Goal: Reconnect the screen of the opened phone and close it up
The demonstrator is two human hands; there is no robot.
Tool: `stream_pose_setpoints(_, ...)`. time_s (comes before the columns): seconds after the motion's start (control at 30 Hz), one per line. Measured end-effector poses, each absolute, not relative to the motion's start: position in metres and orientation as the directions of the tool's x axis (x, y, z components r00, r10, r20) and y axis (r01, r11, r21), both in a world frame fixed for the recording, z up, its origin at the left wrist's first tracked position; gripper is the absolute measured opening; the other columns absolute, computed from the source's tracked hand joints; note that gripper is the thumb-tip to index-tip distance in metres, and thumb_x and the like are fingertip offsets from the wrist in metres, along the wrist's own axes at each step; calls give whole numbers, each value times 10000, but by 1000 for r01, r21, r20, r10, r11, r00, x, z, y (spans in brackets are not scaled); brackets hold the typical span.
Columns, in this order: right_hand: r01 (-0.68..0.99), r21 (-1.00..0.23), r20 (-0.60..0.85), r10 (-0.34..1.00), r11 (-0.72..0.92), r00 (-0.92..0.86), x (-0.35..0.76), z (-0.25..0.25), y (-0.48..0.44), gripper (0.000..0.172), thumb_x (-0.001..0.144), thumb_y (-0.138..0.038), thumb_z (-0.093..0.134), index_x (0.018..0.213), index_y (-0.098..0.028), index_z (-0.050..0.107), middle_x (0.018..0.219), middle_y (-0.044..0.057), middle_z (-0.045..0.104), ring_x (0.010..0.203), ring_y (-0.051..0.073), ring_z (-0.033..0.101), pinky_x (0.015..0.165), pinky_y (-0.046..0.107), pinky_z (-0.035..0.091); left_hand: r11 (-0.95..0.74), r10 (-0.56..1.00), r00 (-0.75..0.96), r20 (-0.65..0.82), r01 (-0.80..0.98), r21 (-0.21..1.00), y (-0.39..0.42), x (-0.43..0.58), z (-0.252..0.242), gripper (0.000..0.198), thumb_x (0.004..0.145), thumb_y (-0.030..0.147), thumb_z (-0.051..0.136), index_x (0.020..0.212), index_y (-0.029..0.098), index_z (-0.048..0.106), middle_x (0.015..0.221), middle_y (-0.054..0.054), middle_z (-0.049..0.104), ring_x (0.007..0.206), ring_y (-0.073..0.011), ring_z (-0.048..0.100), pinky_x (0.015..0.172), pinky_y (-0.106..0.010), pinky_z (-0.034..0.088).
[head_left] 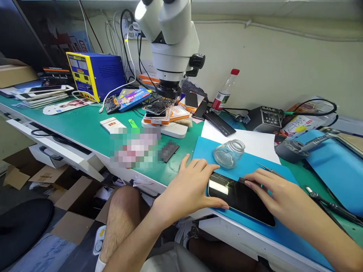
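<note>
On the blue mat [283, 236] at the bench's [96, 130] near edge lies the black-screened phone [246, 202], glass upward. At its nine o'clock, the left hand [188, 185] spans that end, thumb well apart from the fingers, gripping between near edge and far corner. At three o'clock, the right hand [276, 192] has its fingers bent, pinching a small dark piece [242, 180] against the far edge; what the piece is cannot be told. This hand hides part of the phone.

An open glass jar [229, 155] sits close by at between eleven and twelve, just beyond the left fingertips. Tweezers [270, 170] lie toward two o'clock, partly behind the right hand; farther that way is a grey iron holder [295, 149]. The microscope [174, 45] looms at eleven, a red-capped bottle [225, 92] at twelve.
</note>
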State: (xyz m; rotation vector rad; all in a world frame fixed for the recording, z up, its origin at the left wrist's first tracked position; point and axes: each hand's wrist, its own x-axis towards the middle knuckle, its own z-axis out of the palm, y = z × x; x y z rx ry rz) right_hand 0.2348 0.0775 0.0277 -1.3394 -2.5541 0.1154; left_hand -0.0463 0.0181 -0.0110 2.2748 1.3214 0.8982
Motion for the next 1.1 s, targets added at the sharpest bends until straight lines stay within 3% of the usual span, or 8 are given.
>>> stream_pose_setpoints(0.1, 807, -152, 252, 812, 571, -527, 230, 26, 68, 397, 1075, -503, 465, 981, -282, 782, 975, 52, 788, 905, 258, 756, 797, 417, 586, -504, 863, 365, 349, 638, 582, 17, -46, -11, 773, 916, 758, 723, 1471, 252, 538, 1408, -79, 674, 1394, -288, 589, 1363, -636, 171)
stream_pose_setpoints(0.27, 794, -265, 238, 835, 547, -496, 227, 24, 66, 362, 1076, -470, 484, 975, -285, 778, 967, 48, 785, 891, 241, 742, 761, 379, 567, -493, 870, 364, 333, 652, 575, 16, -46, -9, 748, 930, 731, 731, 1474, 258, 531, 1413, -83, 670, 1394, -285, 588, 1362, -624, 178)
stream_pose_setpoints(0.67, 791, -216, 357, 801, 572, -482, 219, 11, 52, 297, 1093, -407, 484, 1072, -257, 740, 1032, 47, 759, 934, 230, 713, 822, 385, 534, -510, 860, 378, 343, 653, 560, 15, -47, -9, 796, 890, 634, 832, 1503, 259, 489, 1417, -76, 660, 1422, -276, 578, 1369, -619, 182)
stream_pose_setpoints(0.77, 793, -252, 302, 823, 555, -480, 220, 16, 60, 318, 1083, -435, 491, 1045, -260, 754, 1016, 51, 763, 930, 239, 717, 828, 395, 543, -512, 859, 379, 345, 653, 558, 15, -46, -9, 800, 894, 638, 824, 1514, 262, 485, 1394, -73, 661, 1415, -276, 579, 1366, -617, 189)
stream_pose_setpoints(0.93, 810, -345, 94, 876, 474, -472, 220, 28, 72, 309, 1048, -436, 525, 965, -283, 781, 988, 37, 786, 902, 244, 728, 792, 400, 550, -502, 865, 376, 333, 663, 555, 15, -46, -8, 804, 893, 627, 830, 1523, 262, 488, 1375, -65, 664, 1380, -273, 596, 1364, -627, 189)
stream_pose_setpoints(1.1, 797, -249, 266, 830, 550, -490, 220, 19, 61, 317, 1086, -433, 489, 1057, -253, 748, 1033, 50, 764, 930, 231, 714, 833, 392, 534, -509, 861, 381, 337, 662, 550, 15, -46, -9, 817, 889, 631, 830, 1526, 251, 487, 1385, -67, 667, 1383, -272, 595, 1367, -624, 186)
